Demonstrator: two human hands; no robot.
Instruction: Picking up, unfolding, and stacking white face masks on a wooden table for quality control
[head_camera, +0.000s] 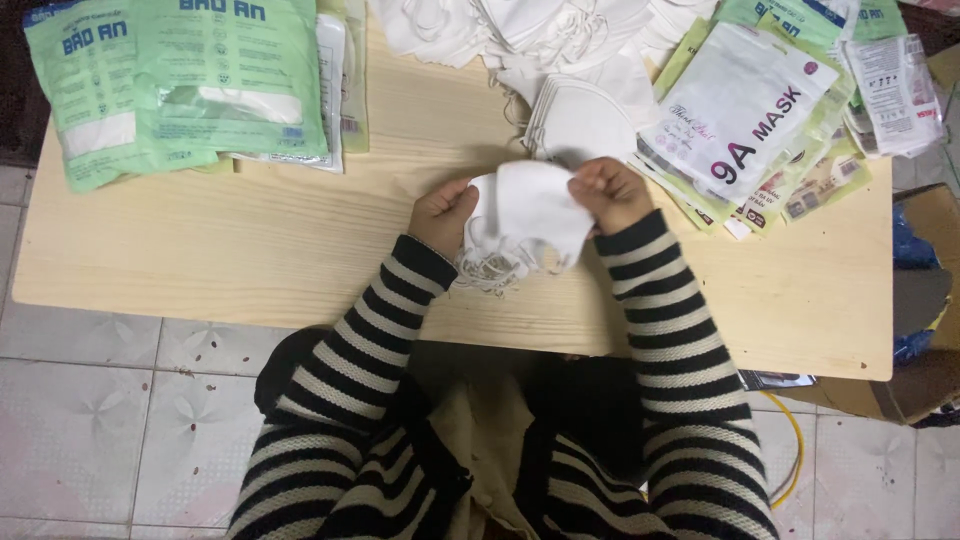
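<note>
Green packs (180, 80) lie at the far left of the wooden tabletop (250, 240), their tops cut off by the picture edge. Near the middle, the left hand (443, 213) is curled shut, pinching the left edge of a small stack of white masks (525, 215). The stack is held just above the tabletop, close to the near edge, and its thin loops (490, 272) hang down in a tangle. The masks hide the fingers of both hands. The right hand (610, 192) is closed on the stack's right top edge. Behind it sits a pile of loose masks (575, 120), partly cut off at the top. To the right, flat bags (745, 110) overlap each other. A box (925, 300) at the far right is only partly in view.
</note>
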